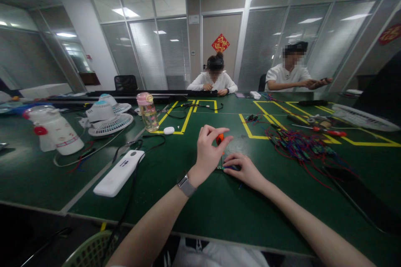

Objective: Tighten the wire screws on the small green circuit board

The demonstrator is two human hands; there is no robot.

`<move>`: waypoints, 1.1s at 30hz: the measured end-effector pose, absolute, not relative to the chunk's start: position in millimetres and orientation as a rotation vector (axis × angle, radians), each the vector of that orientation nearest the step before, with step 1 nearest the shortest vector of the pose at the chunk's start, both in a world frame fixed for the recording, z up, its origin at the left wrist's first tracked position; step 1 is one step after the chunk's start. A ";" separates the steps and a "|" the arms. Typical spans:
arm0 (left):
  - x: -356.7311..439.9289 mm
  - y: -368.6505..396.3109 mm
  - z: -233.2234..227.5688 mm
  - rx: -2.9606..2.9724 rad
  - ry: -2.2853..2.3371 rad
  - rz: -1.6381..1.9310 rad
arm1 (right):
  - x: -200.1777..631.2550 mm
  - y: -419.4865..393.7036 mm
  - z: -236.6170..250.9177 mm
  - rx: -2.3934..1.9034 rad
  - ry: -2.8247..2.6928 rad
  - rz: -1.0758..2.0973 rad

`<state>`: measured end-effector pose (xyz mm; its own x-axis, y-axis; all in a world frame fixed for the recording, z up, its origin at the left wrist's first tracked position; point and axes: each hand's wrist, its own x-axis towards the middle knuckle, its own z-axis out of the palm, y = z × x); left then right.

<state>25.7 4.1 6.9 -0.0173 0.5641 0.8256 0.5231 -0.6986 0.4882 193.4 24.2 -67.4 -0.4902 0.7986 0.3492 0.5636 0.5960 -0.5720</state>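
Note:
My left hand (210, 150), with a grey-strapped watch on its wrist, is raised above the table with thumb and forefinger curved around the orange handle of a screwdriver (220, 138). The tool stands upright, and its thin shaft runs down to a small green circuit board (219, 168). Part of the handle is hidden behind my fingers. Low on the table, my right hand (246, 171) pinches that board from the right side. Its fingers cover most of the board, and a bit of blue wire shows beneath them.
To the right lie a heap of wired circuit boards (303, 143), a red-handled screwdriver (336, 132) and a dark flat panel (357, 196). A white power bank (120, 173), a pink-lidded bottle (147, 112), a white bottle (61, 131) and fans (108, 123) stand left. Two people sit opposite.

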 end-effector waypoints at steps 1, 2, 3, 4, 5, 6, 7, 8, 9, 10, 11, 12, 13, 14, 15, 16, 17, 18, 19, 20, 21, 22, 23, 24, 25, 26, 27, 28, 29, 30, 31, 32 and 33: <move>24.9 4.3 7.1 2.175 1.230 1.840 | 193.5 24.4 -67.6 -1.073 -2.234 0.516; 23.8 4.7 7.2 2.171 1.222 1.812 | 193.7 24.7 -68.0 -1.073 -2.236 0.515; 22.8 5.2 7.1 2.164 1.183 1.785 | 193.8 25.0 -68.4 -1.071 -2.238 0.513; 21.8 5.8 6.7 2.153 1.123 1.767 | 193.9 25.4 -68.9 -1.069 -2.239 0.510; 21.2 6.5 6.2 2.139 1.055 1.756 | 194.1 25.7 -69.5 -1.066 -2.239 0.507; 20.9 7.2 5.6 2.124 0.991 1.750 | 194.2 26.0 -70.0 -1.062 -2.239 0.505; 21.1 7.9 5.0 2.108 0.939 1.743 | 194.2 26.2 -70.4 -1.057 -2.239 0.503; 21.7 8.4 4.5 2.093 0.896 1.735 | 194.2 26.4 -70.7 -1.053 -2.237 0.503; 22.6 8.7 4.1 2.083 0.862 1.725 | 194.2 26.4 -70.9 -1.050 -2.234 0.503; 23.7 8.7 3.9 2.082 0.835 1.718 | 194.1 26.4 -70.9 -1.047 -2.233 0.504; 24.8 8.5 4.0 2.091 0.815 1.717 | 194.0 26.2 -70.8 -1.046 -2.231 0.505; 25.9 8.2 4.2 2.109 0.804 1.724 | 193.9 26.0 -70.6 -1.046 -2.230 0.506; 26.6 7.6 4.6 2.130 0.805 1.739 | 193.8 25.7 -70.3 -1.047 -2.230 0.508; 27.1 7.0 5.1 2.151 0.820 1.755 | 193.7 25.4 -70.0 -1.049 -2.231 0.508; 27.1 6.4 5.5 2.169 0.846 1.763 | 193.6 25.1 -69.8 -1.052 -2.230 0.509; 26.9 5.8 5.9 2.186 0.872 1.754 | 193.6 24.9 -69.7 -1.055 -2.229 0.510; 26.4 5.3 6.1 2.202 0.894 1.730 | 193.6 24.9 -69.7 -1.057 -2.229 0.512; 25.9 5.0 6.1 2.218 0.908 1.699 | 193.7 25.0 -69.9 -1.057 -2.229 0.515; 25.4 4.8 5.8 2.230 0.912 1.671 | 193.8 25.2 -70.3 -1.056 -2.230 0.518; 25.1 4.9 5.4 2.236 0.907 1.651 | 193.9 25.6 -70.8 -1.053 -2.230 0.522; 25.0 5.1 4.9 2.236 0.896 1.640 | 194.1 26.0 -71.3 -1.050 -2.230 0.526; 25.1 5.6 4.2 2.234 0.887 1.638 | 194.2 26.4 -71.7 -1.048 -2.229 0.528; 25.5 6.2 3.5 2.231 0.885 1.645 | 194.2 26.6 -71.8 -1.047 -2.228 0.530; 26.0 6.8 2.9 2.231 0.893 1.657 | 194.2 26.7 -71.7 -1.047 -2.227 0.531; 26.5 7.3 2.5 2.232 0.916 1.674 | 194.1 26.5 -71.3 -1.048 -2.227 0.533; 26.9 7.6 2.2 2.232 0.953 1.695 | 193.9 26.0 -70.6 -1.051 -2.229 0.533; 27.2 7.8 2.1 2.228 0.999 1.724 | 193.7 25.4 -69.6 -1.057 -2.231 0.533; 27.2 7.7 2.3 2.220 1.044 1.754 | 193.5 24.7 -68.5 -1.064 -2.232 0.532; 27.0 7.3 2.7 2.213 1.082 1.776 | 193.3 24.0 -67.5 -1.072 -2.233 0.530; 26.5 6.9 3.2 2.211 1.107 1.786 | 193.2 23.5 -66.8 -1.079 -2.235 0.529; 26.0 6.3 3.7 2.215 1.114 1.784 | 193.1 23.3 -66.4 -1.083 -2.236 0.527; 25.4 5.7 4.3 2.224 1.101 1.772 | 193.2 23.3 -66.4 -1.084 -2.236 0.526; 24.8 5.3 4.8 2.235 1.075 1.749 | 193.3 23.6 -66.8 -1.082 -2.237 0.526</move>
